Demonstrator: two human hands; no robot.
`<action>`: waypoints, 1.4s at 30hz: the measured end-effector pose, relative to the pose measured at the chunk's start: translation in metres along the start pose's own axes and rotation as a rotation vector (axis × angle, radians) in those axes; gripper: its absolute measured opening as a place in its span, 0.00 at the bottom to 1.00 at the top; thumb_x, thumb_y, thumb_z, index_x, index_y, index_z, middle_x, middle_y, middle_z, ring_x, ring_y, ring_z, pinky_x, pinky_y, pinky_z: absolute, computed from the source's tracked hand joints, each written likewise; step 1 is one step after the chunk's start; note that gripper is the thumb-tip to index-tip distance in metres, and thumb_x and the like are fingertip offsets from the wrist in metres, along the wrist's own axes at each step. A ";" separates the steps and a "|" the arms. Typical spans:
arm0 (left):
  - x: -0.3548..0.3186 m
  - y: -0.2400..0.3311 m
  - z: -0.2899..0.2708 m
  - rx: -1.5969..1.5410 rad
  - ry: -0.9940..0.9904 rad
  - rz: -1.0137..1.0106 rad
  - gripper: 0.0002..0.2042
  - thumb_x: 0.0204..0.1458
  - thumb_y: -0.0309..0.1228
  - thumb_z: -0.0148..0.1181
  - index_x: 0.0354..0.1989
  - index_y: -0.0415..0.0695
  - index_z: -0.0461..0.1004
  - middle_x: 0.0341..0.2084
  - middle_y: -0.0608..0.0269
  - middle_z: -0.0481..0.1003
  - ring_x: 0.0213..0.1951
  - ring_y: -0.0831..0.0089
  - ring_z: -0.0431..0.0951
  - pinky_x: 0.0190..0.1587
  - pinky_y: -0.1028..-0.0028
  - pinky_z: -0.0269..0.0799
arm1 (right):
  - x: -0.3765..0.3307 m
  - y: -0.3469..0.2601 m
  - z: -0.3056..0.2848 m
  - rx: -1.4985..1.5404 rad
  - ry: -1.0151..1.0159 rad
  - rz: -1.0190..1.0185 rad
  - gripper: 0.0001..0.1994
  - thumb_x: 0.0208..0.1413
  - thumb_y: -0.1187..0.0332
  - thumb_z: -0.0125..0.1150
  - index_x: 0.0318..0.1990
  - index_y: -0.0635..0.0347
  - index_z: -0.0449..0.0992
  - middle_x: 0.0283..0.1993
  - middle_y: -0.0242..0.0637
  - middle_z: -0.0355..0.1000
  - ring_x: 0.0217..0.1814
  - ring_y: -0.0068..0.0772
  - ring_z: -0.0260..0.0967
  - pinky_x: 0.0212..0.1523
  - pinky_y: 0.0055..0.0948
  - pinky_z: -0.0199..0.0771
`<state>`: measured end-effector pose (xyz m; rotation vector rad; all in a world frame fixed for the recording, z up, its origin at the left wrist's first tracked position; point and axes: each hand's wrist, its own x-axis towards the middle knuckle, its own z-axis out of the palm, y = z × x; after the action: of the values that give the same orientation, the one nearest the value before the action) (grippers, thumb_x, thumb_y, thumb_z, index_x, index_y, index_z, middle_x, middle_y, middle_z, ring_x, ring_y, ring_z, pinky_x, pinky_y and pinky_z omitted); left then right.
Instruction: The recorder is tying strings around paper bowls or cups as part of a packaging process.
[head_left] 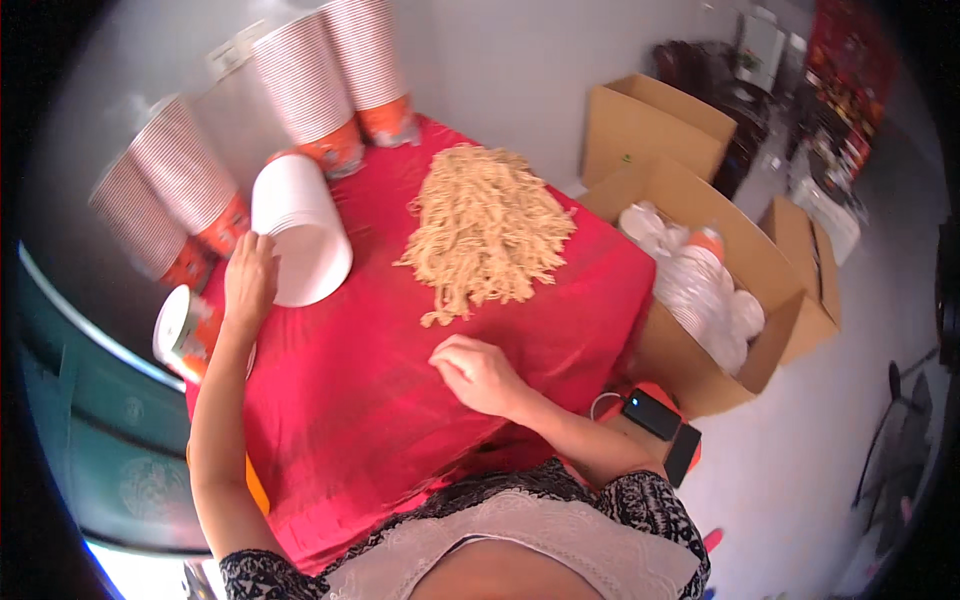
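My left hand (250,278) is at the left rim of a stack of white round lids or bowls (312,265), which lies on its side with its round end toward me. Its fingers are bent and pressed together, and whatever they pinch is hidden. Over the red cloth (350,400), my right hand (478,374) is closed with curled fingers. No object shows in it, but the inside of the hand is out of sight. Beyond it lies a heap of tan, curly strands (490,230).
Tall stacks of paper cups (300,85) in orange wrap stand along the back and left edges. A white-and-orange tub (182,330) sits at the left edge. On the right is an open cardboard box (690,385) with wrapped white stacks. A black device (650,412) with a cable lies below.
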<state>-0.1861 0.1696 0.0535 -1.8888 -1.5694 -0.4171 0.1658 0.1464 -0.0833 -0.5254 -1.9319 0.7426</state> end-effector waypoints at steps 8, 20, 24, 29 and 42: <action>0.007 -0.006 0.026 0.063 0.052 -0.097 0.09 0.52 0.22 0.56 0.40 0.39 0.66 0.39 0.44 0.70 0.40 0.44 0.75 0.35 0.54 0.75 | -0.002 0.001 0.000 0.014 -0.007 -0.005 0.03 0.55 0.75 0.59 0.31 0.66 0.75 0.33 0.43 0.73 0.37 0.47 0.73 0.38 0.39 0.74; 0.004 -0.028 0.026 0.116 0.027 -0.069 0.04 0.52 0.22 0.51 0.35 0.39 0.66 0.32 0.47 0.69 0.39 0.47 0.74 0.40 0.53 0.72 | -0.001 0.000 0.006 0.008 -0.021 -0.020 0.03 0.54 0.74 0.59 0.31 0.65 0.75 0.34 0.43 0.73 0.38 0.47 0.73 0.40 0.40 0.74; 0.013 -0.019 0.026 0.049 -0.053 -0.078 0.04 0.51 0.21 0.49 0.34 0.38 0.68 0.30 0.47 0.70 0.37 0.48 0.74 0.40 0.55 0.73 | 0.000 -0.001 0.000 -0.006 0.011 -0.053 0.02 0.52 0.75 0.60 0.31 0.63 0.75 0.33 0.44 0.73 0.38 0.48 0.73 0.38 0.42 0.74; 0.021 0.005 0.000 0.048 -0.118 -0.014 0.14 0.49 0.20 0.51 0.45 0.41 0.71 0.31 0.51 0.71 0.37 0.52 0.77 0.37 0.59 0.75 | 0.002 -0.005 -0.007 -0.003 -0.032 -0.032 0.02 0.53 0.76 0.59 0.33 0.66 0.75 0.34 0.46 0.74 0.37 0.49 0.74 0.38 0.40 0.75; 0.006 0.064 -0.100 -0.726 -0.181 -0.488 0.21 0.44 0.17 0.48 0.50 0.32 0.75 0.31 0.46 0.79 0.31 0.66 0.81 0.38 0.71 0.76 | 0.003 -0.014 -0.009 0.152 0.013 0.052 0.06 0.58 0.79 0.54 0.39 0.71 0.77 0.39 0.44 0.75 0.34 0.32 0.73 0.35 0.27 0.74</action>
<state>-0.1077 0.1038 0.1148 -2.0601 -2.2133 -1.1889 0.1716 0.1404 -0.0686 -0.4866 -1.8388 0.9087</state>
